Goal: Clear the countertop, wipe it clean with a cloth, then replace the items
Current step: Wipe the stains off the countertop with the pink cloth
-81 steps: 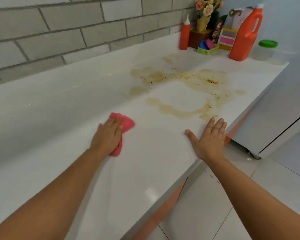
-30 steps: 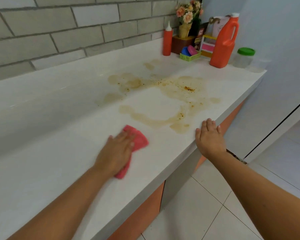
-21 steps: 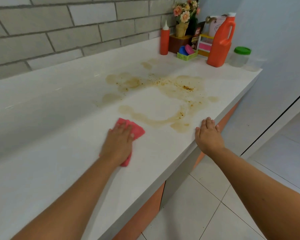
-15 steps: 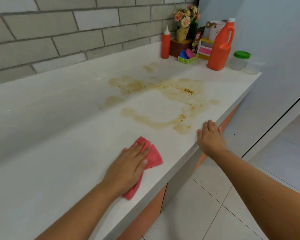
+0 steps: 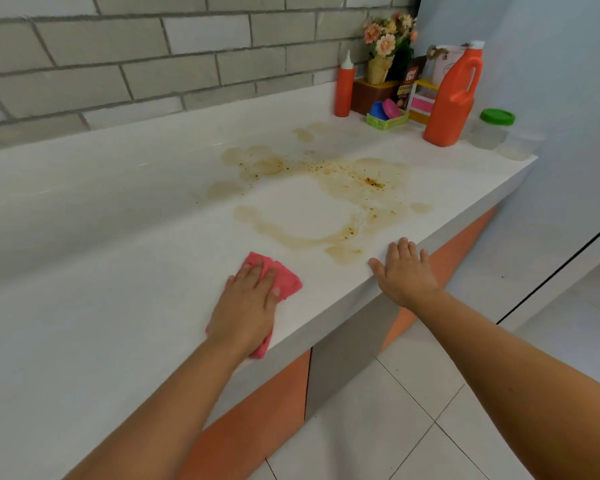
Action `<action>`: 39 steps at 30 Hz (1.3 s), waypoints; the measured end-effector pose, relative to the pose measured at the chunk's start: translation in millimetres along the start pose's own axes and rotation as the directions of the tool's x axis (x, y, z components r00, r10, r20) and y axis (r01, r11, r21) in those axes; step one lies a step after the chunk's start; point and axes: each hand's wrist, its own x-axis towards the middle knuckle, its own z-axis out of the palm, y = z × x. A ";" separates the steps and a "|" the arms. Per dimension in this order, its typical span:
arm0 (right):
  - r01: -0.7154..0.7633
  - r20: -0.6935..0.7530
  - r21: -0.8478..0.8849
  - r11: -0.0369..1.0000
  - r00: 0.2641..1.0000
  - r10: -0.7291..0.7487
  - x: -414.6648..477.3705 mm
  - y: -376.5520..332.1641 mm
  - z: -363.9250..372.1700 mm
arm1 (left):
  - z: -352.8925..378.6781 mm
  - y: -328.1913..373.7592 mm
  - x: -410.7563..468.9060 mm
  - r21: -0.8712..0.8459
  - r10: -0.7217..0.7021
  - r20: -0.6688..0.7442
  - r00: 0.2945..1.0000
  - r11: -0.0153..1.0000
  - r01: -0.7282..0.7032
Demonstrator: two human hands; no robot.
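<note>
A pink cloth (image 5: 283,277) lies flat on the white countertop (image 5: 118,271) near its front edge. My left hand (image 5: 246,306) presses down on the cloth with straight fingers and covers most of it. My right hand (image 5: 404,271) rests flat on the counter's front edge, to the right of the cloth. A wide brown stain (image 5: 343,188) with dark crumbs spreads over the counter beyond both hands; the cloth is just short of it.
At the far right corner stand a red squeeze bottle (image 5: 343,88), a flower pot (image 5: 381,60), a small green basket (image 5: 387,117), an orange jug (image 5: 452,98) and a green-lidded jar (image 5: 492,129). A tiled floor (image 5: 395,410) lies below the counter edge.
My left hand has slid the cloth back and forth across the counter near the front edge, ending just below the stain. My right hand has stayed on the counter edge.
</note>
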 end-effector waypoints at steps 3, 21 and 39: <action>0.047 -0.013 -0.069 0.997 0.999 -0.048 0.4 4.0 -8.3 | -4.4 7.6 -24.5 -0.066 0.084 0.065 0.994 0.995 -0.080; 0.196 0.085 0.041 0.980 0.976 -0.199 29.9 42.2 -10.5 | 9.5 50.6 111.7 -0.011 -0.143 0.041 0.989 0.990 0.143; 0.236 0.085 0.108 0.966 0.966 -0.245 31.8 48.1 -11.0 | 15.0 74.9 126.3 0.034 -0.186 -0.044 0.982 0.982 0.187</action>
